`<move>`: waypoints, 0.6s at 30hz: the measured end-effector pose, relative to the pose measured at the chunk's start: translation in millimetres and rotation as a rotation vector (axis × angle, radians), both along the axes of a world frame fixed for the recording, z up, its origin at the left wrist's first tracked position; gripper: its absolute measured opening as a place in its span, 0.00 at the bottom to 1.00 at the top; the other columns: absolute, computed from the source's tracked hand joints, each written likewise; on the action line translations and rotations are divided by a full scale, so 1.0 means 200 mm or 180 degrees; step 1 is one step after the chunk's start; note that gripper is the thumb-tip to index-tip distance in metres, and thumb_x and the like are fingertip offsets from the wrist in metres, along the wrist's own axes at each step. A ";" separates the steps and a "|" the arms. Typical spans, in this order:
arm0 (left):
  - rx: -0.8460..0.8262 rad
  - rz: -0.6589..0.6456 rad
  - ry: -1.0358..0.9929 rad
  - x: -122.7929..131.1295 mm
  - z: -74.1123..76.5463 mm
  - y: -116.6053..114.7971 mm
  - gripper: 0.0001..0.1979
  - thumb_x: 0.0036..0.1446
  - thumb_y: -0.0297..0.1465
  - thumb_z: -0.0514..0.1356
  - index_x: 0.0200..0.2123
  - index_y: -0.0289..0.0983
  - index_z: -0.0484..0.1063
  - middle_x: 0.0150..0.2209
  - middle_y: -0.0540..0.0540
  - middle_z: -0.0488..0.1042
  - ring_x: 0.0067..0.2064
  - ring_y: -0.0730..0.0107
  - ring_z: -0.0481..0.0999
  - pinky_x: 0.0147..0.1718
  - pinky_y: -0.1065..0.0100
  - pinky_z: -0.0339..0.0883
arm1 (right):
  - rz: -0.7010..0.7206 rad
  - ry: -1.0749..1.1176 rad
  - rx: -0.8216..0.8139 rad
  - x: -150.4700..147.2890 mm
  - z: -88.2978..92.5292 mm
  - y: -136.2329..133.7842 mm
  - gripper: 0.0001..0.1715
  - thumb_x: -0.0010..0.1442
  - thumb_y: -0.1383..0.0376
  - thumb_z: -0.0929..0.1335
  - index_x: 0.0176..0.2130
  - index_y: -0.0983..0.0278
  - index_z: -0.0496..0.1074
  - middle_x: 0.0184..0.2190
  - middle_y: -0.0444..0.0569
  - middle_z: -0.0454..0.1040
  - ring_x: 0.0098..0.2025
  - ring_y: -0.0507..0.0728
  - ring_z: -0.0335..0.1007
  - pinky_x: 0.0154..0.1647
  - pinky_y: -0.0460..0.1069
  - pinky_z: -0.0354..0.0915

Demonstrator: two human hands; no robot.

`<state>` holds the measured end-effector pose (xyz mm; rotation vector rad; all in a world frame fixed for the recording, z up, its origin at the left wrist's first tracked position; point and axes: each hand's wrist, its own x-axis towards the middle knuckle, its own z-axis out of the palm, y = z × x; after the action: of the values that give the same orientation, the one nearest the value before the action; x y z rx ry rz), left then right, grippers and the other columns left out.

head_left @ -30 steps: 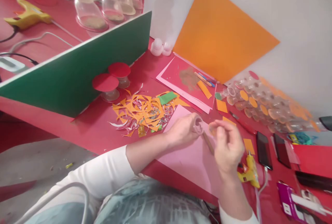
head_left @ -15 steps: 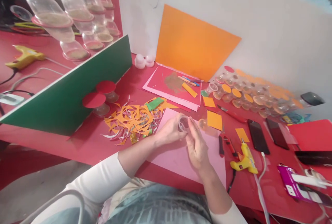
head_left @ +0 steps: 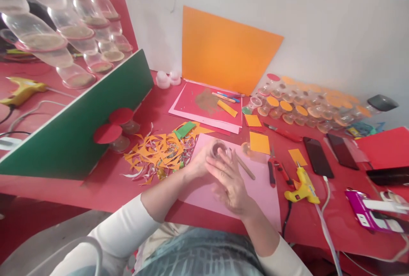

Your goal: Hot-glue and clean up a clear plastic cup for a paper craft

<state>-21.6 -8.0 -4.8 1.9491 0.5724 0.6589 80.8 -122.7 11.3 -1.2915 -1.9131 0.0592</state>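
A small clear plastic cup (head_left: 218, 145) is in my left hand (head_left: 202, 156), above a pink paper sheet (head_left: 207, 199), its round opening facing up. Fingers of the left hand curl round its side and are partly hidden. My right hand (head_left: 228, 180) lies against the cup's near side with its fingers stretched out, somewhat smeared by motion. Just right of that hand, a thin brownish stick (head_left: 246, 167) rests on the pink sheet. Another small clear cup (head_left: 246, 148) stands beside an orange paper square (head_left: 259, 142).
Paper scraps (head_left: 159, 150) heap up left of my hands, before a green board (head_left: 79, 127) with red-topped cups. Pliers (head_left: 271, 171), a yellow glue gun (head_left: 302, 186) and phones (head_left: 318, 156) lie to the right. Joined clear cups (head_left: 297, 105) line the back right.
My right hand has gone from pinching the cup's rim to stretched fingers against its side. The brownish stick now shows on the pink sheet. The whole view has shifted slightly.
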 end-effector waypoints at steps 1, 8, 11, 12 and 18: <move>-0.0029 0.0033 -0.0029 -0.01 0.01 0.01 0.13 0.58 0.30 0.64 0.45 0.35 0.70 0.43 0.45 0.77 0.41 0.65 0.78 0.41 0.64 0.75 | 0.0041 0.0197 0.0094 0.00 0.00 -0.02 0.24 0.72 0.55 0.58 0.62 0.56 0.66 0.54 0.53 0.78 0.65 0.66 0.64 0.70 0.71 0.47; -0.0635 0.0383 -0.0150 0.00 0.10 -0.01 0.11 0.47 0.30 0.64 0.34 0.38 0.65 0.32 0.51 0.73 0.31 0.73 0.73 0.32 0.71 0.70 | -0.1167 0.1637 0.0731 -0.01 -0.08 -0.05 0.13 0.70 0.66 0.58 0.35 0.57 0.67 0.25 0.43 0.68 0.29 0.56 0.71 0.43 0.58 0.73; -0.0593 0.0417 -0.0080 0.01 0.11 -0.02 0.11 0.46 0.30 0.64 0.34 0.38 0.66 0.31 0.51 0.73 0.31 0.73 0.72 0.32 0.71 0.69 | -0.1354 0.1659 0.0672 -0.01 -0.11 -0.02 0.08 0.69 0.66 0.61 0.38 0.57 0.67 0.29 0.45 0.71 0.32 0.57 0.72 0.38 0.54 0.71; -0.0557 0.0404 -0.0079 0.02 0.11 -0.03 0.11 0.46 0.29 0.64 0.34 0.38 0.66 0.31 0.51 0.73 0.31 0.73 0.72 0.32 0.71 0.69 | -0.1405 0.1668 0.0660 -0.01 -0.11 -0.02 0.07 0.68 0.66 0.62 0.39 0.57 0.68 0.31 0.46 0.72 0.35 0.58 0.73 0.39 0.55 0.71; -0.0338 0.0226 -0.0089 0.02 0.11 -0.04 0.10 0.47 0.25 0.63 0.35 0.38 0.68 0.31 0.50 0.76 0.29 0.74 0.72 0.31 0.71 0.70 | -0.1624 0.1871 0.0151 0.01 -0.12 -0.01 0.05 0.66 0.62 0.66 0.41 0.59 0.71 0.35 0.50 0.76 0.39 0.59 0.75 0.41 0.54 0.72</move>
<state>-18.3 -15.4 17.1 1.8251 0.6488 0.6855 82.3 -125.0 -12.2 -1.4912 -1.0589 0.1160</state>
